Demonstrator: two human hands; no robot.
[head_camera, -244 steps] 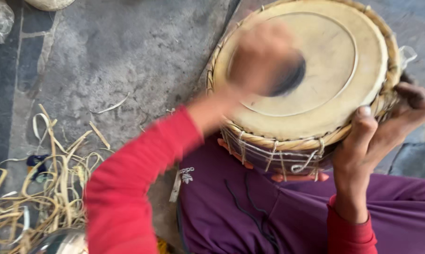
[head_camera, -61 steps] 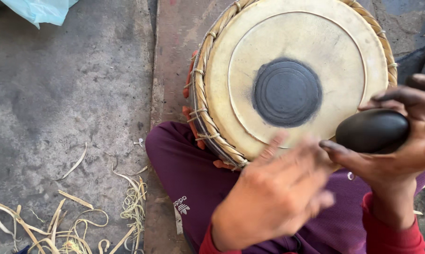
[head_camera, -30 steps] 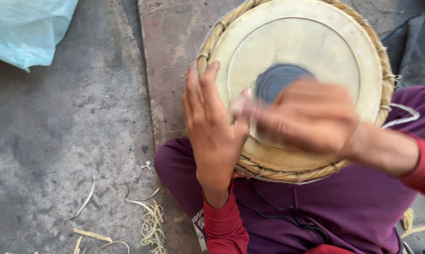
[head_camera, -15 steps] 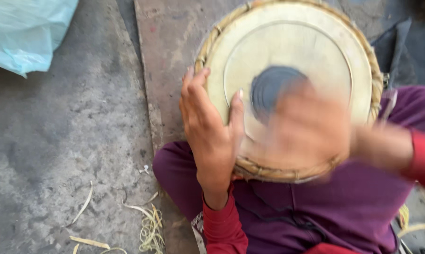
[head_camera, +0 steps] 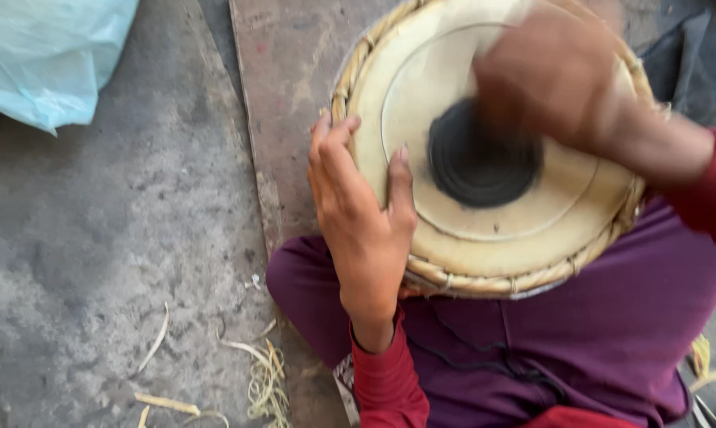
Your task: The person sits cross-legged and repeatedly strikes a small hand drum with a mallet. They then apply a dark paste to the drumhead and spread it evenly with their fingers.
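Observation:
A round hand drum [head_camera: 484, 238] with a pale skin, a black centre patch [head_camera: 477, 170] and a woven rim lies on my lap, against my purple trousers [head_camera: 580, 341]. My left hand [head_camera: 362, 230] clasps the drum's left rim, fingers over the edge and thumb on the skin. My right hand [head_camera: 552, 75] is a motion-blurred fist over the skin, just up and right of the black patch. The smooth black stone it held earlier is hidden under the curled fingers.
A light blue plastic bag [head_camera: 49, 55] lies at the top left on the grey concrete floor [head_camera: 112, 238]. A reddish flat slab [head_camera: 294, 71] runs under the drum's far side. Pale cane strips [head_camera: 263, 380] litter the floor near my knee. Dark cloth [head_camera: 691, 47] sits at top right.
My right hand has swept across the drum skin from the lower right to the upper right, uncovering the black patch. My left hand has kept its hold on the rim.

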